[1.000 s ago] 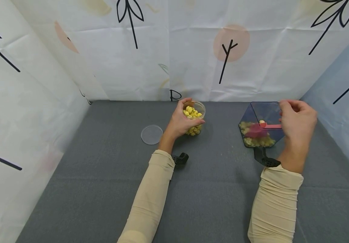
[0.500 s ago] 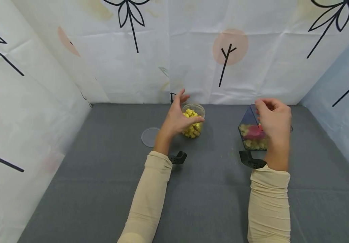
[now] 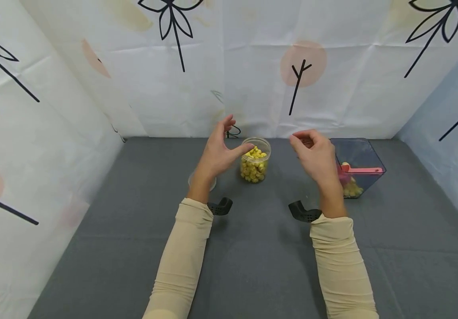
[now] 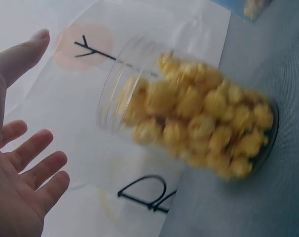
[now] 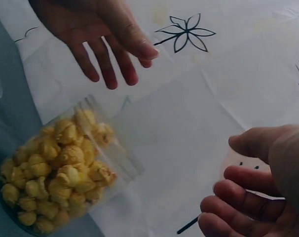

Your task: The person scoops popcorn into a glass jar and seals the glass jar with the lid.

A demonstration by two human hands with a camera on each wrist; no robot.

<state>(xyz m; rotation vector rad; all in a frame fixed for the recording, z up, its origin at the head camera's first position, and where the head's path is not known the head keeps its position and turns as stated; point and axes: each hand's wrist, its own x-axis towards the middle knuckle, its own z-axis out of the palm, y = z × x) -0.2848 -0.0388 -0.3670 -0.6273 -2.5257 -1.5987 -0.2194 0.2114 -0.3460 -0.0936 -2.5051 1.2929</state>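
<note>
A clear jar (image 3: 254, 170) of yellow popcorn stands upright and uncapped on the grey table. My left hand (image 3: 218, 153) hovers just left of it, thumb and fingers spread apart. In the left wrist view, a gap separates that hand from the jar's rim. To the jar's right my right hand (image 3: 317, 159) is raised with loosely bent fingers. Nothing is held in it in the right wrist view. Behind my right wrist sits a bluish see-through bin (image 3: 358, 149) with pale pieces inside and a pink scoop (image 3: 366, 170) in it.
A round clear lid (image 3: 213, 183) lies on the table, partly hidden by my left wrist. White fabric walls (image 3: 253, 88) with plant drawings enclose the table (image 3: 261, 266) at the back and sides.
My left hand has let go of the jar and drawn back leftward. My right hand has left the pink scoop in the bin and moved left toward the jar.
</note>
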